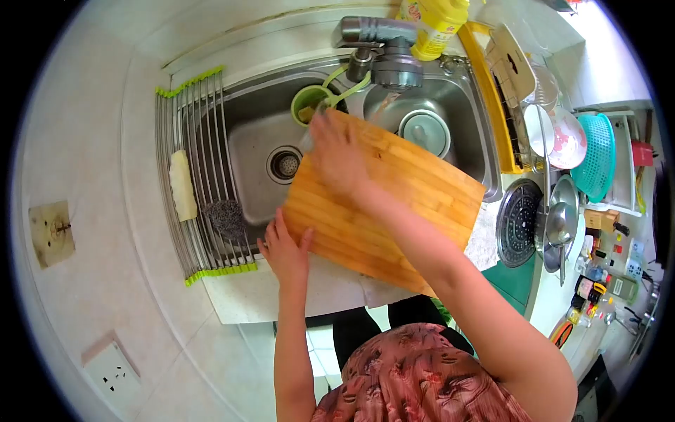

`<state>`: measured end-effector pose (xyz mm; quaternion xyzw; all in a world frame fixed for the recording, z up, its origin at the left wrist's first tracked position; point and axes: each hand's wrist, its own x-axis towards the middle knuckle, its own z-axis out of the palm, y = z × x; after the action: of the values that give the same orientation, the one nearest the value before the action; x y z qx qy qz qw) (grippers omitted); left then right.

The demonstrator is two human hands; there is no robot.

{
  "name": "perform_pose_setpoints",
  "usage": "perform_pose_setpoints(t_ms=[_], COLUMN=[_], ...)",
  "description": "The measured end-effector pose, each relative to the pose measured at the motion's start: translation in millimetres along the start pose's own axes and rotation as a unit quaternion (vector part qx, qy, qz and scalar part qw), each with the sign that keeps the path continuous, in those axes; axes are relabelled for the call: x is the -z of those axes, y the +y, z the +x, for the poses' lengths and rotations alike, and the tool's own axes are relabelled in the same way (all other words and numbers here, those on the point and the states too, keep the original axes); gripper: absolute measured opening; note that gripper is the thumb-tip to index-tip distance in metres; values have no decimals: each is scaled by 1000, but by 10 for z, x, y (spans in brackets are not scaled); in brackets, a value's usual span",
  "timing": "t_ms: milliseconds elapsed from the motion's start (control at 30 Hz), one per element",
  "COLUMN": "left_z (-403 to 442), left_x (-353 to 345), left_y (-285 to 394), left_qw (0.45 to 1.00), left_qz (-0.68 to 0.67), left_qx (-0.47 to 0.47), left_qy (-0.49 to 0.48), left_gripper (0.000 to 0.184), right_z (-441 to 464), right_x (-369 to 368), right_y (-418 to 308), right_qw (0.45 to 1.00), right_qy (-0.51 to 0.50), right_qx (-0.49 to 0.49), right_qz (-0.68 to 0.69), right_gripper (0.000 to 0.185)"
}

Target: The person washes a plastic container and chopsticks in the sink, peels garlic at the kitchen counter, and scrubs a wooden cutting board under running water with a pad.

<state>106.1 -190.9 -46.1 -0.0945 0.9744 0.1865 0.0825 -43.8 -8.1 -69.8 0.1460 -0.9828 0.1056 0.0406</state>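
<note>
A wooden cutting board (pixel 408 204) lies tilted across the front of the double sink, partly over both basins. My left hand (pixel 285 250) grips its lower left edge, thumb on top and the other fingers along the side. Over the board's upper left corner is my right hand (pixel 337 155), smeared by motion; its fingers and anything in them cannot be made out. Just beyond that corner hangs a green strainer basket (pixel 306 98) with some scraps inside. Water runs from the grey faucet (pixel 395 69) into the right basin, near a pale bowl (pixel 425 132).
A metal roll-up rack (pixel 204 126) spans the left basin's side, carrying a pale yellow cloth (pixel 183 184) and a dark scouring pad (pixel 226 218). Yellow bottle (pixel 437 28) behind the faucet. Dish rack (pixel 512 91), teal colander (pixel 596 156) and dark perforated tray (pixel 519 224) to the right.
</note>
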Motion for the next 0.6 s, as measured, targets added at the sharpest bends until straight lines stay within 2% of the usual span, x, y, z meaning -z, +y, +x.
perform_pose_setpoints(t_ms=[67, 133, 200, 300, 367, 467, 533, 600], left_z=[-4, -20, -19, 11, 22, 4, 6, -4], left_x=[4, 19, 9, -35, -45, -7, 6, 26], left_y=[13, 20, 31, 66, 59, 60, 115, 151], left_qw=[1000, 1000, 1000, 1000, 1000, 1000, 1000, 999], left_qz=[-3, -6, -8, -7, 0, 11, 11, 15], left_qx=[-6, -8, -2, 4, 7, 10, 10, 19], left_qy=[13, 20, 25, 27, 20, 11, 15, 23], left_gripper=[80, 79, 79, 78, 78, 78, 77, 76], right_z=[-426, -808, -960, -825, -586, -830, -1227, -1433], right_x=[196, 444, 577, 369, 294, 377, 408, 633], right_y=[-180, 155, 670, 670, 279, -101, 252, 873], right_qw=[990, 982, 992, 989, 991, 993, 985, 994], right_qy=[-48, -109, -106, 2, -4, -64, -83, -71], right_qx=[56, 30, -63, -136, -127, 9, 21, -77], right_qz=[123, 148, 35, -63, 31, 99, 147, 34], right_gripper=[64, 65, 66, 67, 68, 70, 70, 66])
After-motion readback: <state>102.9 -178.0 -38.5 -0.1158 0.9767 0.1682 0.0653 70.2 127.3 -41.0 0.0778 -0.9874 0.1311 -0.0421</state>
